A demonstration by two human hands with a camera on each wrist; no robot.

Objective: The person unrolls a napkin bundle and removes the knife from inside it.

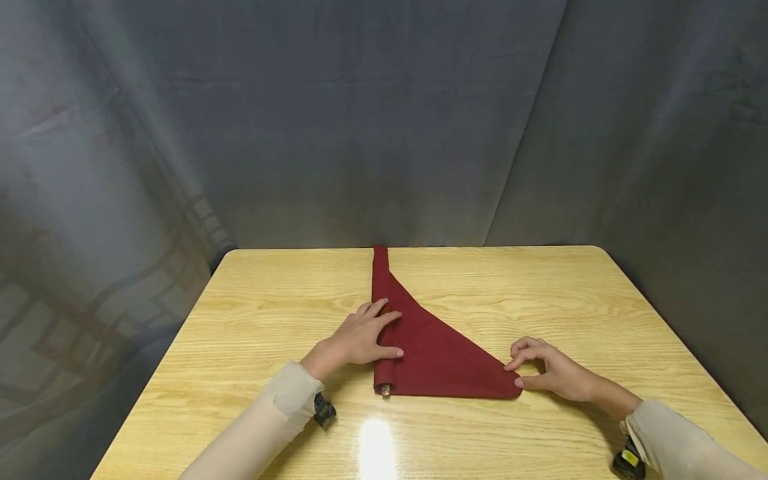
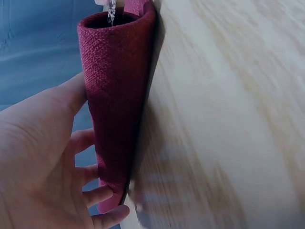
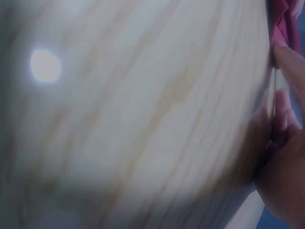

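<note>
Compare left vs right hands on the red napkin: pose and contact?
The left hand lies flat with straight fingers on the rolled edge of the red napkin; the right hand is arched, only its fingertips at the napkin's pointed corner. The left covers cloth, the right mostly sits on the wooden table. Both touch the napkin.

the left wrist view looks along a rolled dark red cloth lying on the pale wood-grain worktop. the roll's open end shows at the top of the frame as a hollow tube, with something thin and shiny poking out of it, too small to name. the left hand fills the lower left; its thumb lies against the side of the roll and its fingertips touch the roll's lower end. blue-grey backdrop shows behind the hand. the worktop is blurred.
</note>
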